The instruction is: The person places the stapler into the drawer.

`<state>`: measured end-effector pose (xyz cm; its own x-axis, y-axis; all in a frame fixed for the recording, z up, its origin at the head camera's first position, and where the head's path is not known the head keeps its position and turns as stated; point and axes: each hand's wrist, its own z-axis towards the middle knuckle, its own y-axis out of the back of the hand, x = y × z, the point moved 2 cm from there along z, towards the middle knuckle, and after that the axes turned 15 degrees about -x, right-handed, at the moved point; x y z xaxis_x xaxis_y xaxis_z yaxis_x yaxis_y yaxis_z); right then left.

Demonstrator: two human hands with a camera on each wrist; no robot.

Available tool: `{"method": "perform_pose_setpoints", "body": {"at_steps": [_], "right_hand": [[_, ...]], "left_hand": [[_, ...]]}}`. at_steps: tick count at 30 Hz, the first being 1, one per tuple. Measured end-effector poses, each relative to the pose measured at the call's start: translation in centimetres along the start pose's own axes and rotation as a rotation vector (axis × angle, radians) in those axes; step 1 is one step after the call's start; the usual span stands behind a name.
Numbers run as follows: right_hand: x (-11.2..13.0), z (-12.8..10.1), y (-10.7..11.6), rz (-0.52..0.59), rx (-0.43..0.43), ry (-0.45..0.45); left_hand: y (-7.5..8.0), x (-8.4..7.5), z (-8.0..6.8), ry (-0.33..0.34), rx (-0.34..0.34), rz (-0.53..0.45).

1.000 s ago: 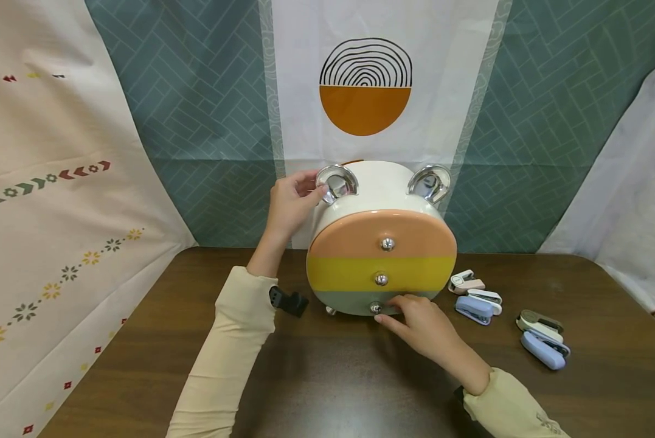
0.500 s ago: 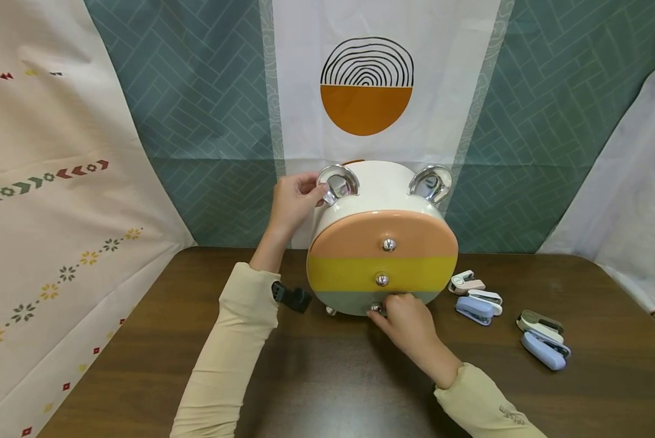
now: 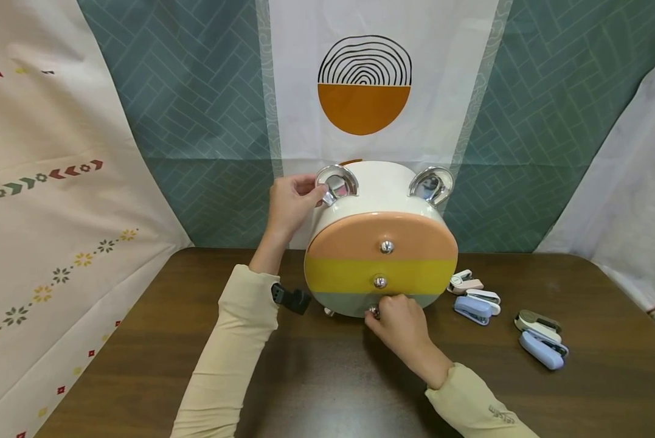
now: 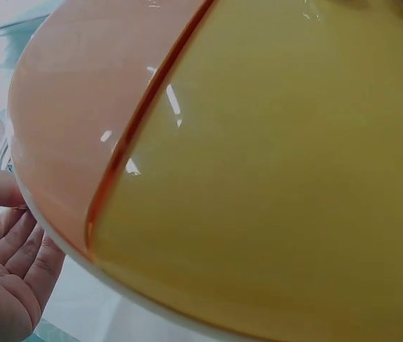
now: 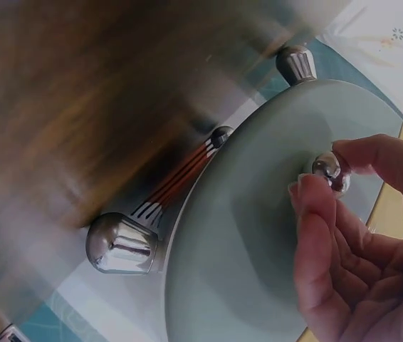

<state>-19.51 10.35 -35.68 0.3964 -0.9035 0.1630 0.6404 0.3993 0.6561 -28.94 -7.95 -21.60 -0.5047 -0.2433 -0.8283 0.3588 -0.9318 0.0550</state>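
Looking down from the head view, a round white drawer box (image 3: 381, 243) stands on the dark wooden table (image 3: 327, 389), close to the hanging cloth backdrop (image 3: 196, 121). Its front is banded into a peach drawer (image 3: 349, 243), a yellow drawer (image 3: 343, 277) and a grey-green bottom drawer (image 3: 340, 302), each with a silver knob. The left hand (image 3: 291, 204) steadies the box at its upper left, fingers curled round the chrome ear-shaped handle (image 3: 335, 182). The right hand (image 3: 398, 322) is at the bottom knob (image 3: 373, 312), fingertips closed on it. Several small staplers (image 3: 477, 304) lie on the table to the right of the box, apart from it.

The left wrist view is filled by the glossy peach and yellow fronts (image 4: 258, 178); the left palm (image 4: 2, 285) shows at the lower left edge, but the grasp itself is out of frame.

The right wrist view shows thumb and forefinger (image 5: 315, 206) pinching the bottom knob (image 5: 327, 171) on the grey-green front (image 5: 258, 235), which looks flush with the body; the box's chrome feet (image 5: 119, 246) rest on the table.

The step in hand seems to be taking hold of the bottom drawer. A straight pull toward the person seems called for, with the left hand bracing the box against sliding.
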Motion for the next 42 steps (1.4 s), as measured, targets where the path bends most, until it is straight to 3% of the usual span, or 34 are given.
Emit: {"method": "perform_pose_setpoints", "body": {"at_steps": [7, 23, 27, 33, 42], "right_hand": [[0.1, 0.1, 0.0, -0.025, -0.008, 0.011], [0.0, 0.4, -0.3, -0.053, -0.018, 0.002], [0.0, 0.3, -0.2, -0.029, -0.014, -0.011], [0.2, -0.6, 0.8, -0.005, 0.023, -0.016], [2.0, -2.9, 3.3, -0.055, 0.028, 0.088]], "left_hand": [[0.2, -0.3, 0.0, -0.037, -0.005, 0.082], [0.3, -0.2, 0.1, -0.048, -0.024, 0.065], [-0.1, 0.0, -0.1, -0.06, -0.05, 0.103], [-0.3, 0.1, -0.4, -0.094, -0.076, 0.144], [0.2, 0.2, -0.3, -0.109, -0.079, 0.134]]}}
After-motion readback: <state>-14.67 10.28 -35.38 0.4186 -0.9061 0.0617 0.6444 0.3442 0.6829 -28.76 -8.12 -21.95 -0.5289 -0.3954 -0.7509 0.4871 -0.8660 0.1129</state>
